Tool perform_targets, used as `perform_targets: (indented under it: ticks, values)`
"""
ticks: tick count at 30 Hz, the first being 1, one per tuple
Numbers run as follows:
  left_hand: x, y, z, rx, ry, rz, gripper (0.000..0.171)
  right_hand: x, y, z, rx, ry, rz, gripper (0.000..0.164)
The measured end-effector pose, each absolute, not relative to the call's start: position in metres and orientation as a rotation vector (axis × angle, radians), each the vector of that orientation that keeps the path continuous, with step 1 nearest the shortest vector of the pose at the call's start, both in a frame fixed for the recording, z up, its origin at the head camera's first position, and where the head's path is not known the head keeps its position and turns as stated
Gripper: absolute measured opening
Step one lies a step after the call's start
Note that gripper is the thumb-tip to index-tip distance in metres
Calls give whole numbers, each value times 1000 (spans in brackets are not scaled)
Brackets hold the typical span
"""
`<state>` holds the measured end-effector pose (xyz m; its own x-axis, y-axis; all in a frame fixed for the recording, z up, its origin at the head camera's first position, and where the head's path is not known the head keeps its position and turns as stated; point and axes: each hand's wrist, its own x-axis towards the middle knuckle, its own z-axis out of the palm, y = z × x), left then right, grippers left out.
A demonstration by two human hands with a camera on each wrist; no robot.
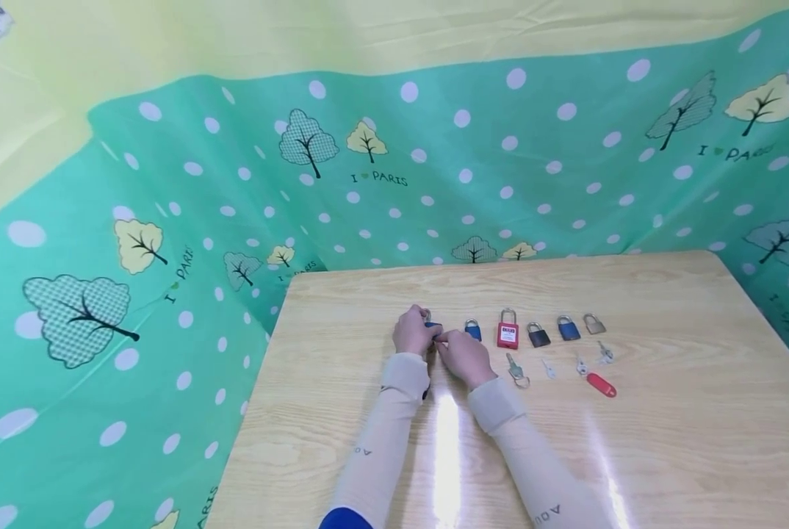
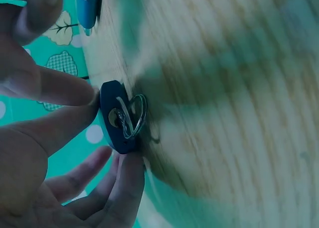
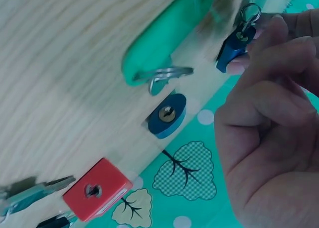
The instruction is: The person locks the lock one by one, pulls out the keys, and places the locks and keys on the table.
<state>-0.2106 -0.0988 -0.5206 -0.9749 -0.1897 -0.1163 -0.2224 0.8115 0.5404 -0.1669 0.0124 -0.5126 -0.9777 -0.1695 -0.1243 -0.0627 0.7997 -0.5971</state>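
My left hand (image 1: 413, 332) pinches the ends of a small blue padlock (image 2: 110, 94) between thumb and fingers. Its keyhole face is turned toward me, and a key with a wire ring (image 2: 141, 119) sits in the keyhole. From the other side my right hand (image 3: 279, 113) reaches in. One extended finger touches near the padlock's edge beside the left thumb, while its other fingers are loosely curled around nothing. Just right of the hands lies a second blue padlock (image 1: 473, 329). A green key tag (image 3: 159, 39) with a ring shows close to it in the right wrist view.
Along the same row lie a red padlock (image 1: 508, 334), a black padlock (image 1: 538, 335), another blue padlock (image 1: 568, 328) and a greyish padlock (image 1: 593, 324). In front are several keys (image 1: 515, 367) and a red key tag (image 1: 602, 385). Patterned green cloth (image 1: 434, 184) hangs behind the wooden table (image 1: 328, 382).
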Motion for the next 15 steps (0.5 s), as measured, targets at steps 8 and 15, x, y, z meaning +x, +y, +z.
perform_targets:
  ticks: [8,15]
  values:
    - [-209,-100,-525,-276,2861,1072,49,-165,8,-512,-178,2764,-858,19]
    - [-209,-106,-526,-269,2725,1209,57,-166,8,-513,-183,2730,-891,25]
